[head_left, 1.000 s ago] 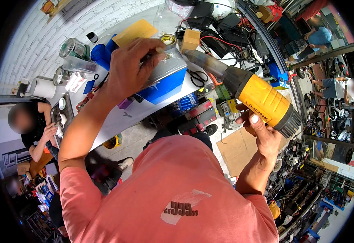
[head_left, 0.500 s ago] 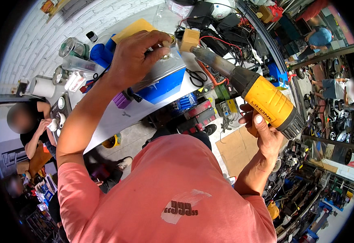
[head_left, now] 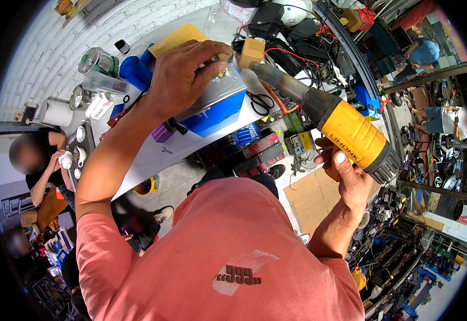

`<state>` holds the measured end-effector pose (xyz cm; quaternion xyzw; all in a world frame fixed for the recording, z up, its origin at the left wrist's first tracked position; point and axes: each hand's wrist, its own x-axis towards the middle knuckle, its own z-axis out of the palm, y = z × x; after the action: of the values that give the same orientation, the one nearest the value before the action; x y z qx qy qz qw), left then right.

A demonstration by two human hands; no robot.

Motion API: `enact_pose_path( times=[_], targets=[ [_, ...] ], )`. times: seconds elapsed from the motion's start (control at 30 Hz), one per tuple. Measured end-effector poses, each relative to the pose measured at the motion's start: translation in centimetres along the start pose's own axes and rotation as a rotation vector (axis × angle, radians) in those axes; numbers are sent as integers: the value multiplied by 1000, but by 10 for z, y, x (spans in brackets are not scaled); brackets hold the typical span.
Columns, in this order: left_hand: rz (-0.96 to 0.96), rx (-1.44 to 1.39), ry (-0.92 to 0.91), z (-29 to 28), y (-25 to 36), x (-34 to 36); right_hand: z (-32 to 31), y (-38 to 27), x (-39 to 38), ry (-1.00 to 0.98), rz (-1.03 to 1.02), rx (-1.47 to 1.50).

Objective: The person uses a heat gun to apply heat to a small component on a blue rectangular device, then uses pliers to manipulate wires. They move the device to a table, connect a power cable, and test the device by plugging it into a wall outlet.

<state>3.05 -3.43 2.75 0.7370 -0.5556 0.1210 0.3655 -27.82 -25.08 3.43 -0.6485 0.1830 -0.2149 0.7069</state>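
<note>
My right hand (head_left: 348, 174) grips a yellow and black heat gun (head_left: 354, 134) by its handle. The gun's metal nozzle points up and left, toward the box but apart from it. Over the top of a blue box-shaped block (head_left: 215, 115), which looks wrapped in shiny clear film, my left hand (head_left: 182, 77) is closed in a pinch. Between its thumb and index finger is something small that I cannot make out. A brassy bit (head_left: 221, 75) shows just below those fingertips.
A yellow envelope (head_left: 177, 38), a small cardboard box (head_left: 251, 52) and black scissors (head_left: 260, 102) lie around the block. Blue rolls (head_left: 134, 72) and jars stand at left. Tangled cables (head_left: 297, 64) lie at back right. A person (head_left: 35, 160) holding a white cup sits far left.
The heat gun's nozzle has shifted very slightly left and down. My left hand stays nearly where it was. At left, the seated person's hands have moved a little around the white cup.
</note>
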Motion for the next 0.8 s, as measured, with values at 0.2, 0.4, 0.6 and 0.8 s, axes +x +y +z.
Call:
enact_pose_path(
  times=[0.2,0.4,0.6,0.8],
  targets=[
    [-27,-63,27,0,0,-2,4,3,-3,-30,59,-33],
    [-22,-33,13,-2,1,-4,16,2,2,-57,47,-45],
    [-58,-46,5,-3,2,-7,17,9,3,-62,-25,-159],
    [-54,26,-59,-11,7,-9,19,9,1,-43,-19,-131]
  ],
)
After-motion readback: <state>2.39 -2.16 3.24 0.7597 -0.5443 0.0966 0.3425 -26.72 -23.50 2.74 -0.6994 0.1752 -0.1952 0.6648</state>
